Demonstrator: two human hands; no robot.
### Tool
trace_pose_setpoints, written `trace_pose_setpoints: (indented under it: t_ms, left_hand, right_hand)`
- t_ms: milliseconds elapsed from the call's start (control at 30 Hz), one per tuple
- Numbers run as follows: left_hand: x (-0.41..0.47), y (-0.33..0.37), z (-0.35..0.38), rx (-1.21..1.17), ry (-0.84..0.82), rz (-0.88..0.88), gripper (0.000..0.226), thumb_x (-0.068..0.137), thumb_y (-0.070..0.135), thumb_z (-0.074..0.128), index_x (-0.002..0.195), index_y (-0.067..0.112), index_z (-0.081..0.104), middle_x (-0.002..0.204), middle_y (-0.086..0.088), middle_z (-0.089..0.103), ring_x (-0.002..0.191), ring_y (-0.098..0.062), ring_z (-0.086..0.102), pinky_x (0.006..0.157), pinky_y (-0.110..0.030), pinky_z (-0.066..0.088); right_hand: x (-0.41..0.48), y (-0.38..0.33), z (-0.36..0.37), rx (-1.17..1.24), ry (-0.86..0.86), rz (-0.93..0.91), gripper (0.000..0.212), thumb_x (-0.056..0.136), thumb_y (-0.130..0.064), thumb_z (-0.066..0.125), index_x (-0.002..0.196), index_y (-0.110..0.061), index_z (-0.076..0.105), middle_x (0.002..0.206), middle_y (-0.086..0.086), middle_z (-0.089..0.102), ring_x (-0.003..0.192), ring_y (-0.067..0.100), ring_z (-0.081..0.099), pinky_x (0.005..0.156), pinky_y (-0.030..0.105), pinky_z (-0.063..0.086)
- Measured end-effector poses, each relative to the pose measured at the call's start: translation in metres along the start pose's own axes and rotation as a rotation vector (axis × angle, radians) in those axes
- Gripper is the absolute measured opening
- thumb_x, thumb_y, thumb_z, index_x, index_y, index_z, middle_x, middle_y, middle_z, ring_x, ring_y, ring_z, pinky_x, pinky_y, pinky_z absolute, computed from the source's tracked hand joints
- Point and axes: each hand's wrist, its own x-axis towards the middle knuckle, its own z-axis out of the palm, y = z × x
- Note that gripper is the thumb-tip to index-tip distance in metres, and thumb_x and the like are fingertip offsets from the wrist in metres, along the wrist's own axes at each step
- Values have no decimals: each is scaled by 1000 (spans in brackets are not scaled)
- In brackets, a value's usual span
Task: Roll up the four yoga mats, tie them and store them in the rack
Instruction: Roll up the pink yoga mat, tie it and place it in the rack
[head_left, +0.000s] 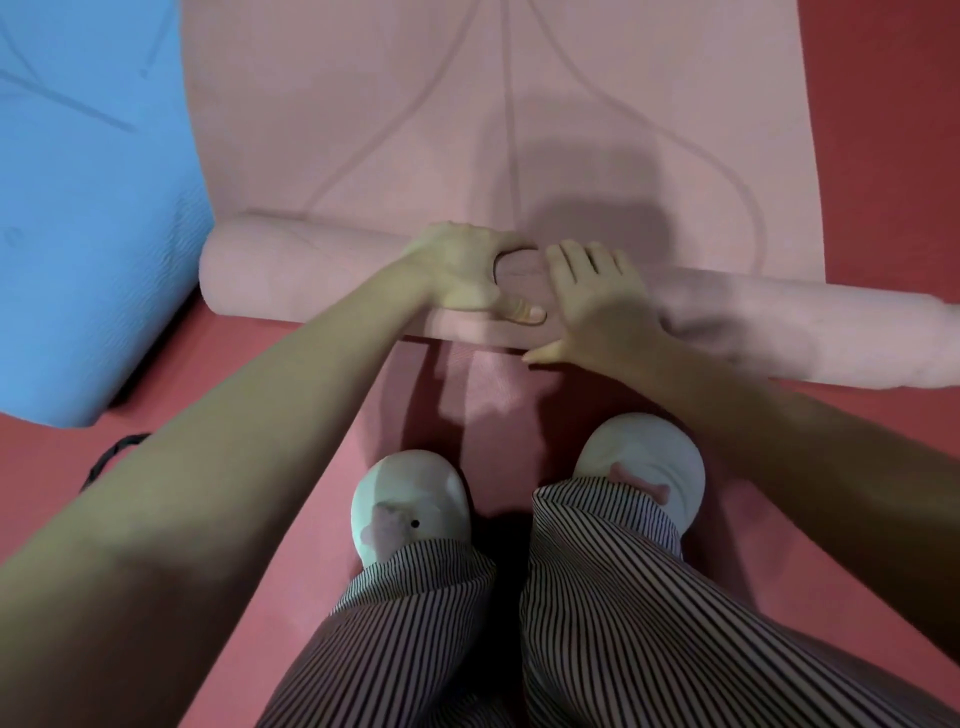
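Note:
A pink yoga mat (467, 104) lies on the red floor, its near end wound into a thick roll (291, 275) that runs across the view. My left hand (462, 270) grips the roll near its middle, fingers over the top and thumb on the near side. Beside it, my right hand (592, 301) presses flat on the roll with straight fingers, thumb spread toward me. The flat part of the mat stretches away beyond the roll.
A blue yoga mat (88, 208) lies flat on the left, close to the roll's left end. A black strap (111, 457) shows by my left forearm. My feet in white slippers (410, 499) stand on the red floor (883, 130) just behind the roll.

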Motion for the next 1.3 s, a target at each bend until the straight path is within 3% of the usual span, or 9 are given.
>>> trace_pose_setpoints:
  t_ms: [133,200,300,433,667,833,1067,1200,1300]
  left_hand:
    - [-5,-2,4,14,63,-3,92,62,85,47,137,33,45,133,5,57,121,-22,52,96,-35,39]
    - [-13,-7,10,-11,229,35,101,57,86,36,136,24,50,131,-1,58,119,-26,54,97,-38,39]
    - [-25,-16,31,186,480,156,108,56,86,47,135,13,51,127,-11,59,114,-31,56,95,-43,39]
    - [-19,-20,38,284,569,146,104,44,76,68,128,17,53,114,-10,63,98,-33,62,84,-43,44]
    - [-17,-15,19,169,411,39,109,33,78,55,128,25,55,111,-1,66,101,-31,63,87,-41,43]
    - [-12,-4,-2,136,217,-40,104,36,76,75,128,36,49,117,5,64,107,-28,59,94,-37,40]
    - [-9,25,9,84,14,9,90,45,68,77,127,42,50,110,9,67,103,-21,62,79,-29,42]
    - [-7,28,8,38,-50,19,91,49,67,78,131,42,47,115,10,66,108,-19,60,79,-27,38]
    - [-5,26,-2,-9,-116,14,90,50,66,80,131,42,49,115,12,65,107,-18,59,79,-26,38]
  right_hand:
    - [1,6,-2,16,84,-31,97,45,-71,61,105,5,62,92,16,66,74,32,64,67,34,51]
    - [11,9,-11,89,74,-3,99,49,-71,67,116,1,57,106,14,63,91,31,63,77,35,47]
    - [23,17,-23,165,-107,39,100,58,-68,72,133,-11,40,132,7,49,119,27,49,96,37,34]
    - [28,19,-29,219,-120,51,91,58,-68,72,128,-16,45,127,3,52,117,25,49,91,36,35]
    - [34,25,-35,234,-180,89,86,60,-69,71,126,-20,49,120,1,56,112,24,53,87,35,40]
    - [37,34,-47,361,-272,111,79,55,-68,75,122,-29,55,114,-5,63,106,20,58,88,33,45]
    - [6,52,-35,505,-526,150,57,59,-61,78,102,-27,59,93,-9,62,83,15,56,73,32,43]
    - [4,55,-31,566,-584,147,47,60,-61,77,93,-32,59,92,-11,62,81,9,57,67,29,42]
    - [8,57,-41,557,-606,141,63,57,-67,74,109,-35,57,109,-10,63,92,10,59,75,29,46]
